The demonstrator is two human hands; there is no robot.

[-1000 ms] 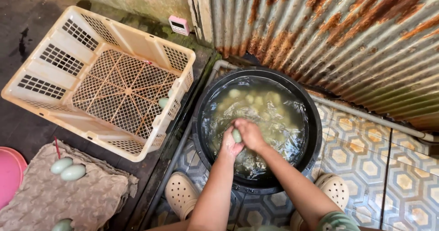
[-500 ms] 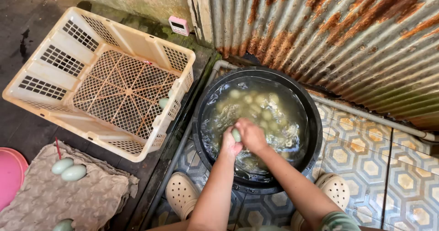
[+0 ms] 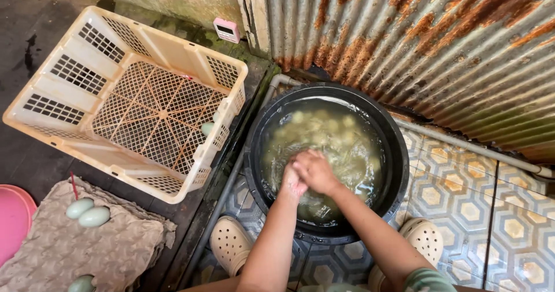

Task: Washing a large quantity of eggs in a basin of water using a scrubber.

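We are pressing our left hand [image 3: 293,182] and right hand [image 3: 315,170] together over the near side of the black tub [image 3: 399,170] of cloudy water, apparently scrubbing something hidden between them, while eggs [image 3: 324,127] are soaking farther in.

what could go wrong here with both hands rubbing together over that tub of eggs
The left hand and right hand press together over the black tub of murky water, hiding whatever is between them; wet fingers could squeeze too hard or let it slip onto the submerged eggs, perhaps cracking shells. Water could splash over the rim onto the patterned tiles beside the clogs, making footing slippery.
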